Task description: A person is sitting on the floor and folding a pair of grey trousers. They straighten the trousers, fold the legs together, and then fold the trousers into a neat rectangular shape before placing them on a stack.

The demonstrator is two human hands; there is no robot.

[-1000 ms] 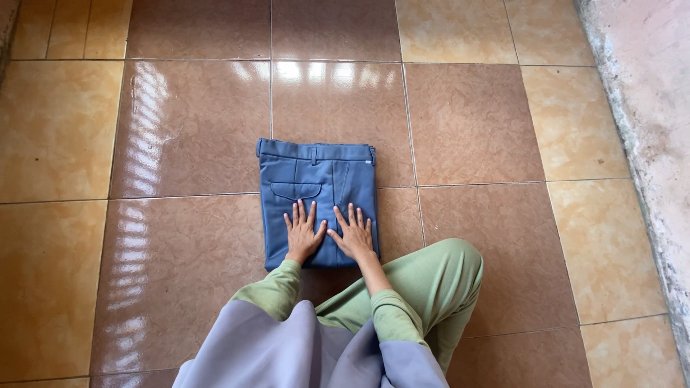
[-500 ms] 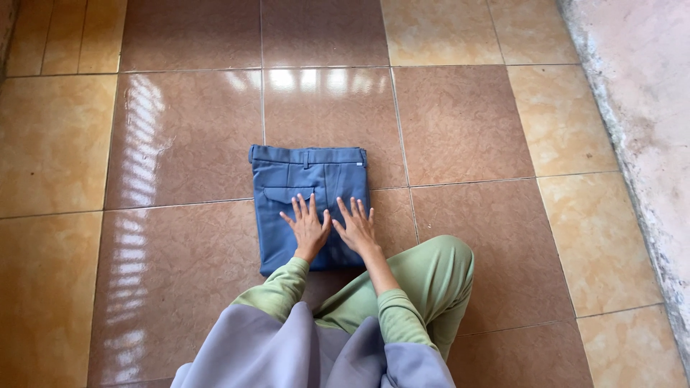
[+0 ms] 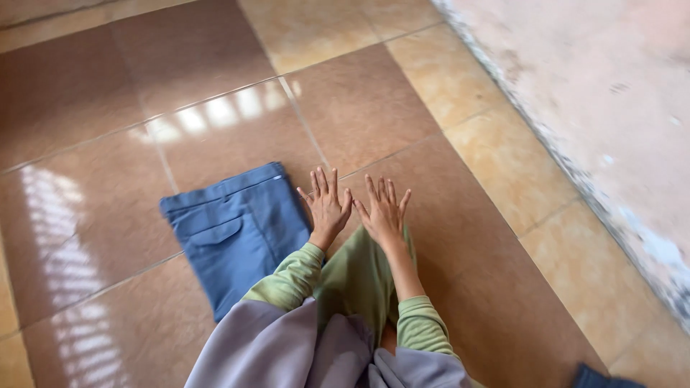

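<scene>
folded blue trousers [image 3: 237,233], open hands [image 3: 356,208] beside

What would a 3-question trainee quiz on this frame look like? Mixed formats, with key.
1. True or false: both hands rest flat on the folded blue trousers.
2. Which hand is nearer the trousers: left hand or right hand?
3. Fill in: the trousers lie on a ____ floor.

Key: 1 false, the hands are spread, palms down, beside the trousers and to their right. 2 left hand. 3 tiled.
</scene>
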